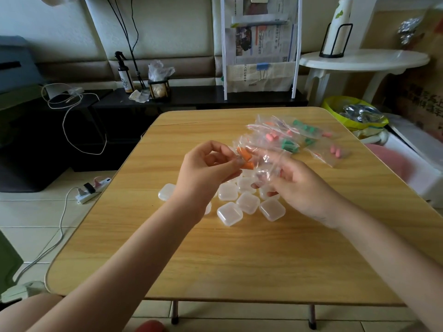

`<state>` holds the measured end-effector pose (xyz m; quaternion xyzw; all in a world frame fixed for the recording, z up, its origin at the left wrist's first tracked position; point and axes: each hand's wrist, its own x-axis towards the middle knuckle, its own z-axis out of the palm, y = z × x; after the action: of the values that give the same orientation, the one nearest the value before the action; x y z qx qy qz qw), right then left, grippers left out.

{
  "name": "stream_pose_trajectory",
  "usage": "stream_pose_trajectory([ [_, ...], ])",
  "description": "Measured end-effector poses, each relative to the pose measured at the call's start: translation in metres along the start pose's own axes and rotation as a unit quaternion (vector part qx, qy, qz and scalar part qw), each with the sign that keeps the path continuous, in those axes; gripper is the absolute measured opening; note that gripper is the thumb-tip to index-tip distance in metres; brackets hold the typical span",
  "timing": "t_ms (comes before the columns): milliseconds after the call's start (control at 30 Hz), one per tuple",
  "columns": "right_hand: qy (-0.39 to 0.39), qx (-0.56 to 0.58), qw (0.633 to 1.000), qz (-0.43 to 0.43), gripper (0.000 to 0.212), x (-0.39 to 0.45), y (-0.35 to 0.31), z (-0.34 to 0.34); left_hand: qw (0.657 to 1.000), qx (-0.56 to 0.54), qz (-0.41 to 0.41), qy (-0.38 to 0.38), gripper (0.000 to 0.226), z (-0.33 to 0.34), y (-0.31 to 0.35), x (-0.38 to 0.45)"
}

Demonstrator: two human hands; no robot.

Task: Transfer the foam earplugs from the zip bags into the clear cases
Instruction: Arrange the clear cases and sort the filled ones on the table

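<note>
My left hand (pixel 206 168) pinches orange foam earplugs (pixel 245 158) above the middle of the wooden table (pixel 239 259). Just to the right, my right hand (pixel 299 185) holds a clear zip bag (pixel 268 164), crumpled between its fingers. Below both hands lies a cluster of several small clear cases (pixel 229 213), lids shut as far as I can see. Behind the hands, a pile of zip bags (pixel 294 137) holds pink and green earplugs.
A power strip (pixel 92 190) and white cables lie on the tiled floor at the left. Beside the table's far right corner are a yellow bin (pixel 354 111) and a white plastic table (pixel 364 61). A low black shelf (pixel 191 97) runs behind.
</note>
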<state>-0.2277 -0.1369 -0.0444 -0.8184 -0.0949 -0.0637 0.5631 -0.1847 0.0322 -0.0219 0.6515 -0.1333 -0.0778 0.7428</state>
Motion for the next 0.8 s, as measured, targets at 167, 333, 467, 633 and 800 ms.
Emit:
stream_pose_trajectory([
  [167, 0.033, -0.010, 0.999, 0.024, 0.056, 0.002, 0.007, 0.000, 0.999, -0.010, -0.028, -0.013, 0.025, 0.001, -0.001, 0.001],
  [333, 0.071, 0.065, 0.995, -0.011, 0.039, 0.003, -0.001, -0.002, 0.997, -0.020, -0.076, 0.006, 0.005, -0.001, -0.005, 0.003],
  [467, 0.055, 0.055, 0.997, -0.017, 0.036, 0.004, -0.002, -0.002, 0.998, -0.003, -0.069, 0.006, 0.005, -0.002, -0.004, 0.003],
  [633, 0.045, 0.045, 0.998, -0.025, 0.048, 0.002, -0.003, 0.003, 0.998, -0.006, -0.046, -0.037, 0.014, 0.000, -0.003, 0.000],
  [800, 0.058, 0.040, 0.997, -0.025, 0.042, 0.001, -0.001, 0.006, 0.997, 0.008, -0.049, -0.053, 0.020, 0.004, -0.008, 0.000],
])
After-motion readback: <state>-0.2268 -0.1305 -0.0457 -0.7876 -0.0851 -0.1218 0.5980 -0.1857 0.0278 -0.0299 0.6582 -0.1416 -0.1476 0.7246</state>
